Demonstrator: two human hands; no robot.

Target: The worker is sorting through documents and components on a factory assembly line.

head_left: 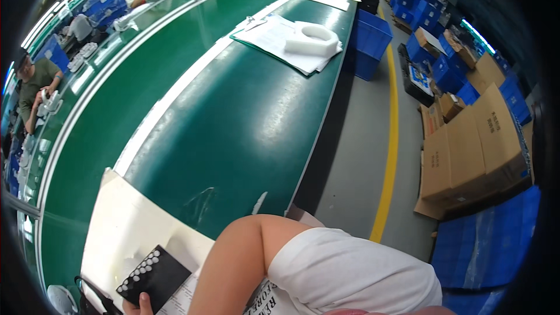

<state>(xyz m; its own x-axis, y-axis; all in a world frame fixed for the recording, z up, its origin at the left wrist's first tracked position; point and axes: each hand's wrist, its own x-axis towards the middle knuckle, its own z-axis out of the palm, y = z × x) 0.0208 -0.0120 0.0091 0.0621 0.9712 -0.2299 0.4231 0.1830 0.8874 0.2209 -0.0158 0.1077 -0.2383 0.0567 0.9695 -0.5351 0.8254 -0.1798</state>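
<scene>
At the lower left, my left hand (137, 306) grips a flat black sheet (166, 273) at its lower edge. The thumb lies on top of the sheet; most of the fingers are hidden or cut off by the frame. Rows of small round white pads (140, 273) run along the sheet's upper left side. Beneath it are a pale cream board (125, 213) and a printed paper (179, 300). My right arm (239, 256), in a white short sleeve, bends at the elbow across the bottom, and its hand lies outside the picture.
A long green workbench (233, 140) stretches away, bearing papers (271, 38) under a white ring-shaped block (315, 39). Blue bins (368, 41) stand by its right edge. Cardboard boxes (466, 146) line the aisle's right. A black cable (96, 294) lies lower left. Other people sit across and farther along.
</scene>
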